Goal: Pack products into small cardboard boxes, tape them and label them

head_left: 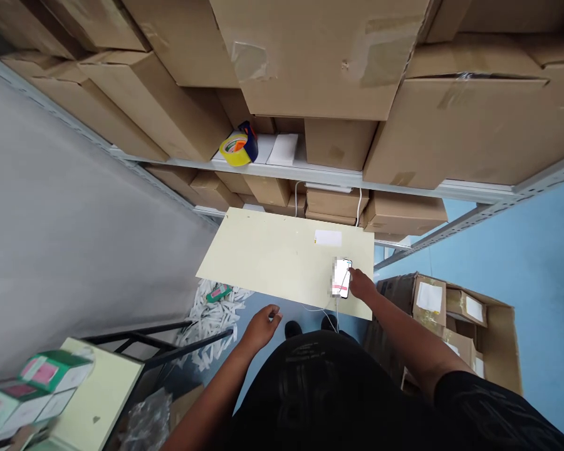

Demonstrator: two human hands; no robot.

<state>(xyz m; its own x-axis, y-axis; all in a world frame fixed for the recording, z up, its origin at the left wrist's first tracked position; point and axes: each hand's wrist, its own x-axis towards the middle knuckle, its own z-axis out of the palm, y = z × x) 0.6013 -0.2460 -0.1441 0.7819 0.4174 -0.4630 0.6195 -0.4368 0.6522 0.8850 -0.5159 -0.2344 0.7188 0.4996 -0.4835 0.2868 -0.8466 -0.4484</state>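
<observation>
A phone (341,277) with a lit screen lies near the right front corner of a pale yellow table (272,257), a white cable running from it off the front edge. My right hand (361,285) rests against the phone's right side, fingers curled round its edge. My left hand (262,326) hangs in the air below the table's front edge, fingers loosely bent and holding nothing. A small white label (328,237) lies on the table behind the phone.
Shelves of cardboard boxes (319,56) rise behind the table, with a yellow tape roll (235,148) on one shelf. An open carton (455,319) of small boxes stands at right. White paper strips (214,316) litter the floor at left, near a second table with green-and-pink boxes (42,382).
</observation>
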